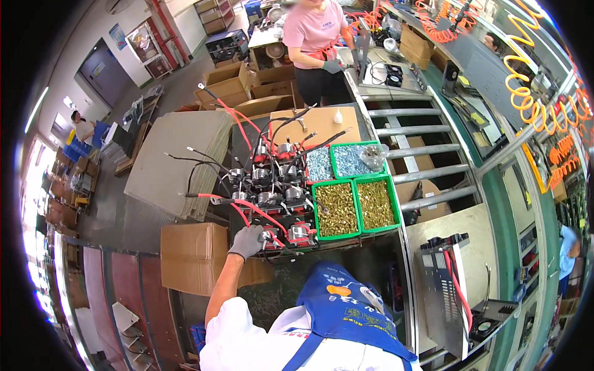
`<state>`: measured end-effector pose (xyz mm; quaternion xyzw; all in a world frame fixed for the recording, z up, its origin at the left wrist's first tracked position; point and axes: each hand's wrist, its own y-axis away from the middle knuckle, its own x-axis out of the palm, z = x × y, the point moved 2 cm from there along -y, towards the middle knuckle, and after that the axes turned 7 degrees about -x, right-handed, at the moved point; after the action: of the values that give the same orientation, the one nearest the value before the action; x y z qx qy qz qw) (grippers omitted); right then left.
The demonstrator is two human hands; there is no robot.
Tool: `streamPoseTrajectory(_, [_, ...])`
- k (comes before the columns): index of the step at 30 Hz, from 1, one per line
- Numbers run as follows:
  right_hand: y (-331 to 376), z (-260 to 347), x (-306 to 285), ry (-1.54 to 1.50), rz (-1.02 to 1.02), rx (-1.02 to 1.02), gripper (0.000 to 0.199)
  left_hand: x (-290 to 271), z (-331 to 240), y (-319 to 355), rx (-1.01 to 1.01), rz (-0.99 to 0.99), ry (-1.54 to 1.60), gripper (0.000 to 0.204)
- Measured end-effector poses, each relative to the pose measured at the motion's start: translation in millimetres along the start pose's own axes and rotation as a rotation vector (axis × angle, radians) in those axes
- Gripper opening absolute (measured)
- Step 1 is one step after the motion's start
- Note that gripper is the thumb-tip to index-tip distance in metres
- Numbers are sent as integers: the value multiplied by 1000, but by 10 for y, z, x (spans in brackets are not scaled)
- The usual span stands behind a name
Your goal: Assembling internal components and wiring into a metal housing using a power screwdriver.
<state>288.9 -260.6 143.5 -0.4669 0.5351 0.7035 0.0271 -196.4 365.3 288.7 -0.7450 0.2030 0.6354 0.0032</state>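
Observation:
My left hand, in a grey glove, reaches to the front left corner of a group of metal coil components. Its fingers close against the nearest coil component, which has a thick red cable with a ring end. More coil components stand in rows behind it, with black and red leads sticking up and out. Right beside them, green bins hold brass-coloured hardware, and others behind hold silvery hardware. My right hand does not show; the blue apron fills the lower middle.
A roller conveyor runs along the right, with a perforated metal housing at its near end. Cardboard sheets and a carton lie to the left. A person in pink stands across the bench. Orange coiled hoses hang at the right.

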Motion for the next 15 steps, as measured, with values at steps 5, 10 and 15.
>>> streamPoseTrajectory(5, [-542, 26, 149, 175, -197, -259, 19, -240, -218, -29, 99, -67, -261, 43])
streamPoseTrajectory(10, [-403, 902, -1012, -889, -561, -267, 46, -50, -335, -73, 34, 166, 299, 41])
streamPoseTrajectory(15, [-558, 834, -819, -700, -449, -120, 42, 511, -45, -41, 117, 119, 381, 38])
